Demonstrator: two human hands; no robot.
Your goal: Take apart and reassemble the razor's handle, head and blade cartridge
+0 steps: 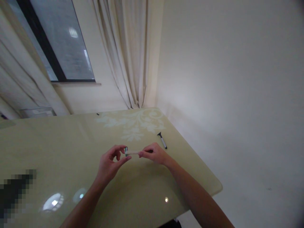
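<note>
My left hand [110,161] pinches a small dark green and white block [126,151] by its two ends, between thumb and forefinger. A pale slim stick [133,152] meets the block's right side, forming a T. Whether the two are one piece, such as a razor, or separate things I cannot tell. The stick's other end is in my right hand [153,152], its fingers closed round it; a dark part shows there. Just beyond the right hand, a razor [163,141] with a grey and black handle lies on the table.
The glossy pale green table [71,142] has a rounded right corner beside a white wall [232,95]. Near its far edge lies a tiny dark piece [98,114]. Curtains [123,47] and a window [64,38] are behind. A blurred-out dark shape [14,193] is at the left.
</note>
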